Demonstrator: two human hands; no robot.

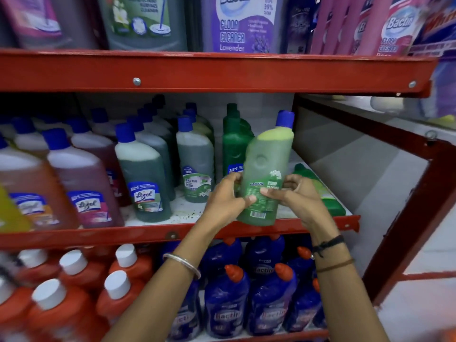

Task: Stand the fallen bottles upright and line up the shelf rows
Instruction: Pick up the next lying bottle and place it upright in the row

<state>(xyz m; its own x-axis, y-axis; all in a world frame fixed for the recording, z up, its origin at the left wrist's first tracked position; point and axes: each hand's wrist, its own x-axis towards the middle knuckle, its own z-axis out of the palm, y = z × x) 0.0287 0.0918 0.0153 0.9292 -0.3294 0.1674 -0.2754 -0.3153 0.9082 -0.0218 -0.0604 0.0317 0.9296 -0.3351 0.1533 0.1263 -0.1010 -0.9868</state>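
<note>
Both my hands hold a light green floor-cleaner bottle [265, 166] with a blue cap, nearly upright and leaning slightly right, at the front of the middle shelf [148, 234]. My left hand [228, 196] grips its lower left side and my right hand [294, 193] its lower right side. Behind my right hand a green bottle [320, 191] lies on its side on the shelf. Upright green bottles with blue caps [196, 159] and a dark green bottle [234, 144] stand in rows to the left.
Pink and brown Lizol bottles [86, 183] fill the shelf's left part. Large cleaner cans [237, 23] stand on the upper shelf. Orange bottles [71, 280] and dark blue bottles [269, 297] crowd the lower shelf. The red frame's diagonal brace [407, 218] bounds the right side.
</note>
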